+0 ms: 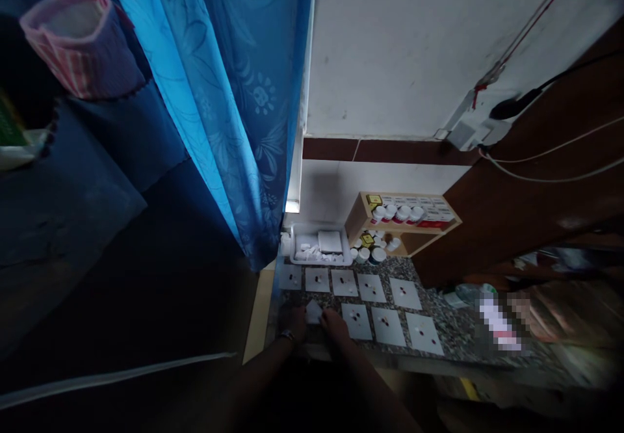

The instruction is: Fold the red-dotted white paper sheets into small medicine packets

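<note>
Curtain (234, 95) hanging close to the left end of the bench (453, 326): one swing of that cloth could, I'd judge, nudge the leftmost paper square (286, 285) and send what lies on it rolling. Moving right, folded paper (313, 313) sits between both hands, near the front edge, and an uneven tug might tear it or let the fold spring open. Next along, a front-row square (361, 333) lies just beside the right hand, its pills (355, 315) loose; a stray knuckle in this poor light could scatter them. Now the fingers! Left hand (295, 322): dim, but the fingers look closed on the paper's left edge. Right hand (333, 324): fingers bent in, pinching its right side, barely any gap. Whether anything sits inside the fold, I cannot tell.
</note>
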Tool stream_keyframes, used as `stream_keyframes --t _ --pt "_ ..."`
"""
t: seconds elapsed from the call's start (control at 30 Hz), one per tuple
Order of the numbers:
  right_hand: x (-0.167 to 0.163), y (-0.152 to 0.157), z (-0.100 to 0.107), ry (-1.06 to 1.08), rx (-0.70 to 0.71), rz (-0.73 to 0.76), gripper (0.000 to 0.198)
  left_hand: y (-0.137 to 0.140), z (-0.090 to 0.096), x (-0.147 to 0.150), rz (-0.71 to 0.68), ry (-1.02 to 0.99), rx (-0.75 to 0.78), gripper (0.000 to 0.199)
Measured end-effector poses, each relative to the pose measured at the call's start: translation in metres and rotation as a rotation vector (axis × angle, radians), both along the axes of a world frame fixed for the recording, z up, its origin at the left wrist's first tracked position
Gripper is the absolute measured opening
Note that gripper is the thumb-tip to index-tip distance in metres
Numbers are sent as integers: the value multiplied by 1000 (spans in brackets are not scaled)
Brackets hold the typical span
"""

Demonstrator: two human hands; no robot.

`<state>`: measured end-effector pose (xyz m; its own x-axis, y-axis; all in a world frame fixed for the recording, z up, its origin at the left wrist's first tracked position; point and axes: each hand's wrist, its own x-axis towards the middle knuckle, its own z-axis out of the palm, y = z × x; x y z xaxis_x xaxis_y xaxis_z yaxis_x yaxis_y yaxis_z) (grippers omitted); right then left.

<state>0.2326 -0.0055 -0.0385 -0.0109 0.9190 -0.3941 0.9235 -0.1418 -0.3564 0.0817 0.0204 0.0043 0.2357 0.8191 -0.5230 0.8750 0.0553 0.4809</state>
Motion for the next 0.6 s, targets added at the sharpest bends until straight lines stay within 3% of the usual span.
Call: stream_keyframes --t 0.23,0.47,0.6 --pt "-2 9 -4 -28 -54 -49 17 5 -12 3 -73 92 43 27" --pt "0 15 -8 -3 -65 -56 19 -12 -40 2 -510 26 266 40" --pt "0 19 -2 25 -63 -74 19 -22 -56 3 -574 62 246 48"
